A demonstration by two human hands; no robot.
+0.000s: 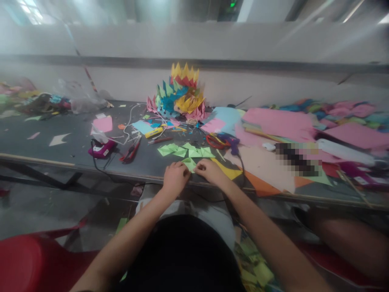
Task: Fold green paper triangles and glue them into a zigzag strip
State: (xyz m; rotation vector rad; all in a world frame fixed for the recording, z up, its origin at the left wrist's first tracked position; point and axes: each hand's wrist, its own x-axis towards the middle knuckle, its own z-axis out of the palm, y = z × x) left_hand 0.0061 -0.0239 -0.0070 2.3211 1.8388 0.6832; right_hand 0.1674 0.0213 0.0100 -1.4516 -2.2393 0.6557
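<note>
Between my two hands, at the table's front edge, is a light green folded piece of paper (190,164). My left hand (176,177) grips its left side with bent fingers. On the other side, my right hand (209,170) pinches the right corner between thumb and fingers. Just beyond my hands lie several green folded paper pieces (197,151), set in a loose row. A yellow paper sheet (227,168) lies close to my right hand.
Colourful pointed paper crowns (182,95) are stacked by the wall. Red-handled pliers (131,151) and a purple device (102,149) lie left. Red-handled scissors (217,141), a purple glue gun (233,144) and pink sheets (279,121) lie right. A red stool (22,259) stands lower left.
</note>
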